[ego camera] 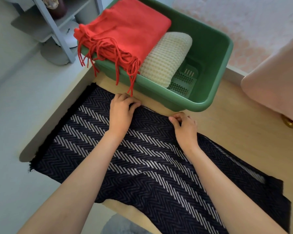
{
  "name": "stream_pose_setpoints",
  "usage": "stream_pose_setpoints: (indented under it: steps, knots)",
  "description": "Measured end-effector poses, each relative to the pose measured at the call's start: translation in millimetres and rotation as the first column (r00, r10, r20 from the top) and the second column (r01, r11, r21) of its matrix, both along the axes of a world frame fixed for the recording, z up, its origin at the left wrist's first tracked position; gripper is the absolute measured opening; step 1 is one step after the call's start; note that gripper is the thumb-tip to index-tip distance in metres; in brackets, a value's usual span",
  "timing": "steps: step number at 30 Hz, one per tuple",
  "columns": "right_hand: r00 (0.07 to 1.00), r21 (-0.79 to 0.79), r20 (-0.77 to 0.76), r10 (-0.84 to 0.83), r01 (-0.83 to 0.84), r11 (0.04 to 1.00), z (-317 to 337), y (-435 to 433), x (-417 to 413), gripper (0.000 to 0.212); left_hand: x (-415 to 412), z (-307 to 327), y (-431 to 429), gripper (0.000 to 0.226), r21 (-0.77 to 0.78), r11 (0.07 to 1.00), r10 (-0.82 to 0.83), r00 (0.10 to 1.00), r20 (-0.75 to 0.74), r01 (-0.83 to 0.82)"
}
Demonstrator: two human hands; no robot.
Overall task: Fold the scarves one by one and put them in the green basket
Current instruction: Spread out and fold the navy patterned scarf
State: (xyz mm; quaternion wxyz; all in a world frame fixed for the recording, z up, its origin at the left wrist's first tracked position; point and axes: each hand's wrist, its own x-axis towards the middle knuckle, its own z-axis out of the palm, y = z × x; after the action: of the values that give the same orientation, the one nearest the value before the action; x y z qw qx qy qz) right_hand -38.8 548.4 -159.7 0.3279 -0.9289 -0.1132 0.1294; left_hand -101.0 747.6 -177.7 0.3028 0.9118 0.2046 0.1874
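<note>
Shows a black herringbone scarf point(142, 166) spread flat on the wooden tabletop point(235, 119), reaching from the left edge, with fringe overhanging there, to the near right corner. Grips the far hem of this scarf with both hands: with the left hand point(122, 112), by fingers curled onto the cloth; with the right hand point(184, 127), by thumb and fingertips pinched on the same hem, just to the right. Shows also the green basket point(210, 56) at the far edge of the tabletop, just beyond the hands. Contains a folded red scarf point(130, 31), with tassels trailing over the near left rim to just beside the left hand, and against its right side a folded cream knitted scarf point(167, 56). Includes a grey shelf point(46, 22) beyond the far left corner.
</note>
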Motion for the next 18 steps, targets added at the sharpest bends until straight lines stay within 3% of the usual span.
stream_pose_setpoints:
  steps: [5, 11, 13, 15, 18]
  knots:
    - [0.999, -0.057, 0.044, 0.029, -0.026, 0.998, -7, 1, 1, 0.024, 9, -4, -7, 0.012, -0.030, 0.990, 0.137, 0.988, 0.077, -0.135]
    - [0.982, 0.007, 0.189, -0.013, 0.012, 1.000, -9, -5, -8, 0.018, 9, -18, -11, 0.023, 0.124, 0.980, 0.157, 0.987, -0.031, -0.152]
    - [0.978, 0.022, 0.207, -0.001, -0.004, 1.000, -2, -15, -21, 0.023, -2, -8, -14, 0.028, 0.117, 0.980, 0.160, 0.987, 0.002, -0.159]
    - [0.979, 0.036, 0.198, 0.050, -0.059, 0.998, 7, -33, -48, 0.028, -27, 5, -22, 0.025, 0.081, 0.994, 0.071, 0.996, 0.054, -0.075]
    - [0.971, 0.006, 0.172, 0.168, -0.172, 0.985, 18, -69, -110, 0.038, -83, 11, -39, 0.026, 0.074, 0.987, -0.141, 0.990, -0.014, 0.142]
